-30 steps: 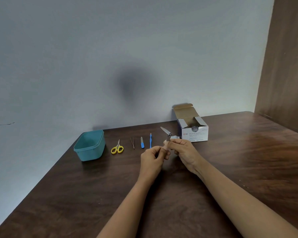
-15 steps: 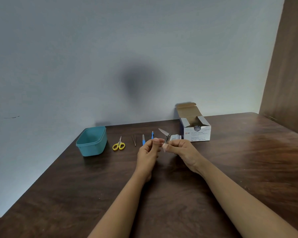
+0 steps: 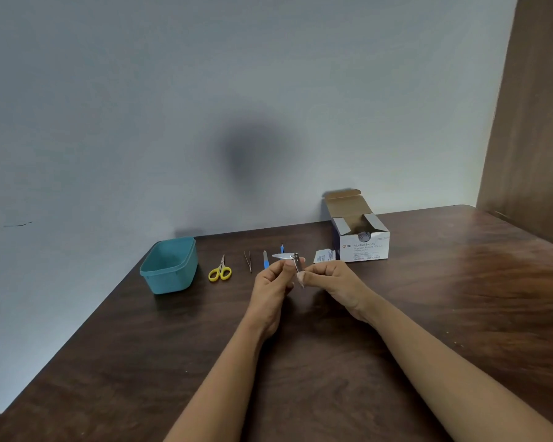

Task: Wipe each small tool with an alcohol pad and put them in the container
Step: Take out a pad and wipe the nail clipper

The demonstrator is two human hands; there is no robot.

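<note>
A metal nail clipper (image 3: pixel 285 256) with its lever swung out to the left is held above the table between both hands. My left hand (image 3: pixel 270 280) pinches it near the pivot. My right hand (image 3: pixel 336 280) pinches a small white alcohol pad (image 3: pixel 300 279) around the clipper's lower end. On the table behind lie yellow-handled scissors (image 3: pixel 220 272), thin tweezers (image 3: pixel 248 261), a blue-handled file (image 3: pixel 265 260) and a blue tool (image 3: pixel 282 248) partly hidden by the clipper. The teal container (image 3: pixel 173 280) stands at the left; I see nothing inside it.
An open white box of alcohol swabs (image 3: pixel 363 245) stands at the back right, with a torn pad wrapper (image 3: pixel 324 256) beside it. The dark wooden table (image 3: pixel 332 362) meets a grey wall behind and a brown panel (image 3: pixel 530 122) at the right.
The clipper's lever has turned from pointing up-left to lying level toward the left. My hands stayed together and shifted slightly away from me.
</note>
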